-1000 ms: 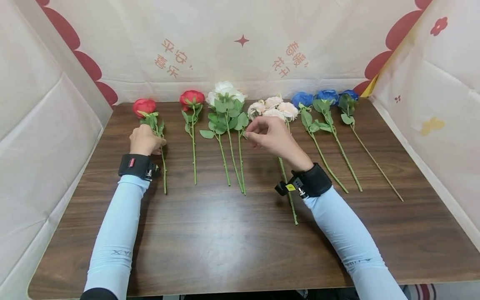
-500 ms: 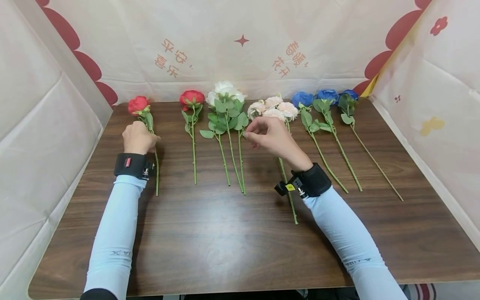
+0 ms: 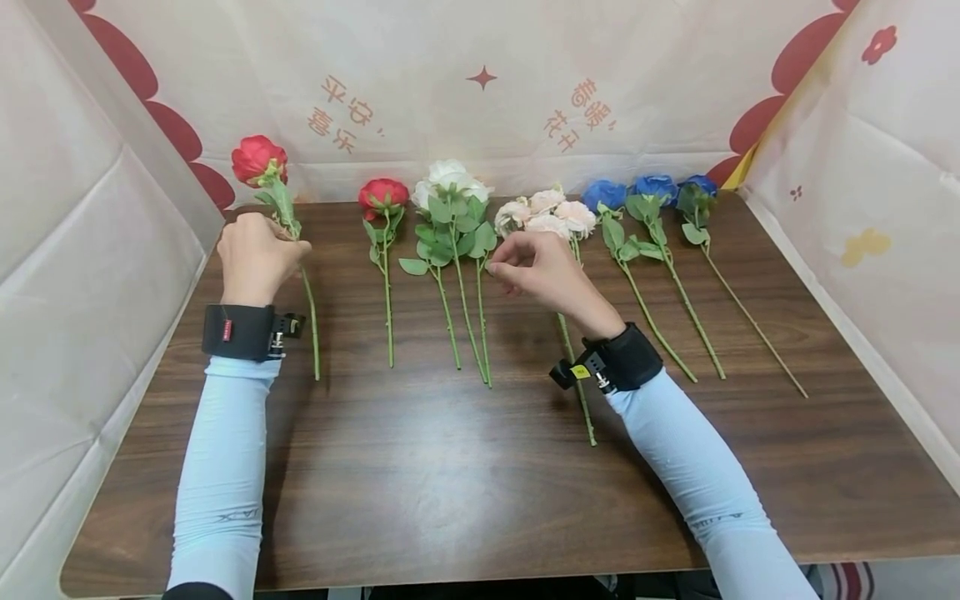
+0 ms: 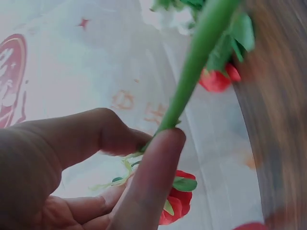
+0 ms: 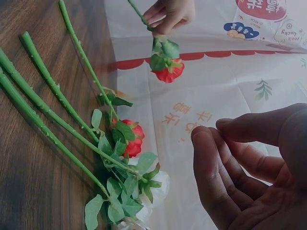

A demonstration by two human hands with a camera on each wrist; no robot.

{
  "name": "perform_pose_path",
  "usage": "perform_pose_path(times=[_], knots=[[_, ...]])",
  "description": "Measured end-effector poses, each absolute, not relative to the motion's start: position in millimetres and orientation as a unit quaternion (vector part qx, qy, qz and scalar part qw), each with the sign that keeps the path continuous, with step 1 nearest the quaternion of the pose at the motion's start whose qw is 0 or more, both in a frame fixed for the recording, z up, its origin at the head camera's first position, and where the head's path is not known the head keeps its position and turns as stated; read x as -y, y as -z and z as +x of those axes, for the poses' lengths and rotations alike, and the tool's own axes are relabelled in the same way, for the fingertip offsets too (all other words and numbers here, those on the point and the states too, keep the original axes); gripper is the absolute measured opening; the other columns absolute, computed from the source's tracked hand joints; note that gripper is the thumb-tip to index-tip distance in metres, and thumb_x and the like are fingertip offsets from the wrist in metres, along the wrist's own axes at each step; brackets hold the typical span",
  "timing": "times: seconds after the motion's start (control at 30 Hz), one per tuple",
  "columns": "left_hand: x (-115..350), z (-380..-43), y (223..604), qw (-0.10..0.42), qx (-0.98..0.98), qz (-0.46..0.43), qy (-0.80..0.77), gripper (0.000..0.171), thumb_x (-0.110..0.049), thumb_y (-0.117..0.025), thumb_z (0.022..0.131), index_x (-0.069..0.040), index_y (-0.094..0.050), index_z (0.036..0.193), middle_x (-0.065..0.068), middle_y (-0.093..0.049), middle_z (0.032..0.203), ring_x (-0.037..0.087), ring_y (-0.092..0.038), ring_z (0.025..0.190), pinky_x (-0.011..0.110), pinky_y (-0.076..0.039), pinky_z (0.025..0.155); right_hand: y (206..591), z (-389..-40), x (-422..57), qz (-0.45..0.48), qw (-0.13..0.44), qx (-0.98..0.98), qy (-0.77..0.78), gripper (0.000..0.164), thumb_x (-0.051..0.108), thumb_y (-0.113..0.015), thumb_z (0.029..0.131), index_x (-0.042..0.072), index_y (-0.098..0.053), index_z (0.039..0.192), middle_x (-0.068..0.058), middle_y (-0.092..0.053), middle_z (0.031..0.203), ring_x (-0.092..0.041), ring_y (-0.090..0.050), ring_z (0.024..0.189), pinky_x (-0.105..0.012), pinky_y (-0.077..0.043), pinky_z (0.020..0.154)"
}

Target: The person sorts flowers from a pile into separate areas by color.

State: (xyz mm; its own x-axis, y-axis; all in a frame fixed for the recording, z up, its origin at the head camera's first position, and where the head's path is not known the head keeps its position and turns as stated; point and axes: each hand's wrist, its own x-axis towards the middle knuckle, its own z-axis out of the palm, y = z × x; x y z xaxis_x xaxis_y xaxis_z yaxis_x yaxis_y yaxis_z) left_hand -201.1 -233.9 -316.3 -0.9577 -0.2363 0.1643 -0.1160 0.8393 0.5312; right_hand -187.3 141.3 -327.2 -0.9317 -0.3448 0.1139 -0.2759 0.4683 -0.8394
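My left hand (image 3: pixel 257 257) pinches the green stem of a red rose (image 3: pixel 258 160) at the table's left side. The bloom is raised above the table's back edge, and the stem hangs down below the hand. In the left wrist view, thumb and finger press on the stem (image 4: pixel 192 72) from both sides. My right hand (image 3: pixel 546 273) hovers just in front of the pale pink flowers (image 3: pixel 547 223), hiding part of their stem. Its fingers are loosely bent, thumb near fingertips, with nothing between them in the right wrist view.
A second red rose (image 3: pixel 383 196) lies left of the white roses (image 3: pixel 450 182) on the brown table (image 3: pixel 420 483). Blue roses (image 3: pixel 652 190) lie at the back right, stems toward the front. Printed cloth (image 3: pixel 480 117) walls the back and sides.
My left hand has moved left and lifted the red rose, its bloom rising off the table. My right hand stays in the same place.
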Motion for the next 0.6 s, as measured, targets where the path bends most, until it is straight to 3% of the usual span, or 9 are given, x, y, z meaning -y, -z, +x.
perform_pose_path(times=[0.13,0.23,0.37,0.5,0.6], knots=[[227.3,-199.5,310.7,0.084,0.953,0.078,0.280,0.033,-0.028,-0.071,0.093,0.003,-0.080,0.098,0.004,-0.073,0.059,0.042,-0.066,0.111,0.049,-0.044,0.086,327.8,-188.0,-141.6,-0.177,0.040,-0.854,0.488,0.007,0.012,-0.074,0.095,0.006,-0.074,0.099,-0.007,-0.074,0.082,-0.028,-0.072,0.069,-0.040,-0.062,0.066],[218.4,-199.3,308.2,0.068,0.952,0.062,0.292,0.030,-0.028,-0.071,0.093,-0.001,-0.079,0.102,-0.003,-0.071,0.055,0.033,-0.076,0.098,0.048,-0.047,0.090,328.0,-188.4,-141.7,-0.176,0.041,-0.853,0.489,0.007,0.012,-0.074,0.095,0.006,-0.074,0.099,-0.008,-0.074,0.083,-0.026,-0.072,0.068,-0.039,-0.062,0.066],[201.0,-196.5,306.9,0.066,0.945,0.029,0.319,0.027,-0.025,-0.070,0.092,-0.002,-0.077,0.103,0.006,-0.077,0.068,0.019,-0.078,0.066,0.048,-0.050,0.094,328.3,-189.7,-140.9,-0.177,0.036,-0.855,0.487,0.008,0.011,-0.075,0.094,0.005,-0.074,0.098,-0.012,-0.074,0.084,-0.031,-0.072,0.069,-0.040,-0.063,0.065],[181.1,-192.2,307.0,0.052,0.929,-0.010,0.366,0.028,-0.020,-0.068,0.092,0.001,-0.073,0.109,0.015,-0.080,0.084,0.017,-0.077,0.062,0.039,-0.056,0.091,328.8,-189.9,-139.6,-0.176,0.035,-0.857,0.482,0.008,0.011,-0.075,0.094,0.004,-0.074,0.099,-0.016,-0.075,0.087,-0.031,-0.072,0.069,-0.040,-0.063,0.065],[164.3,-188.2,308.1,0.032,0.910,-0.036,0.411,0.026,-0.016,-0.068,0.093,0.002,-0.072,0.112,0.019,-0.080,0.094,0.018,-0.077,0.062,0.029,-0.060,0.079,329.1,-188.8,-138.2,-0.179,0.039,-0.857,0.481,0.008,0.011,-0.074,0.095,0.004,-0.074,0.099,-0.019,-0.074,0.090,-0.028,-0.072,0.069,-0.047,-0.063,0.069]])
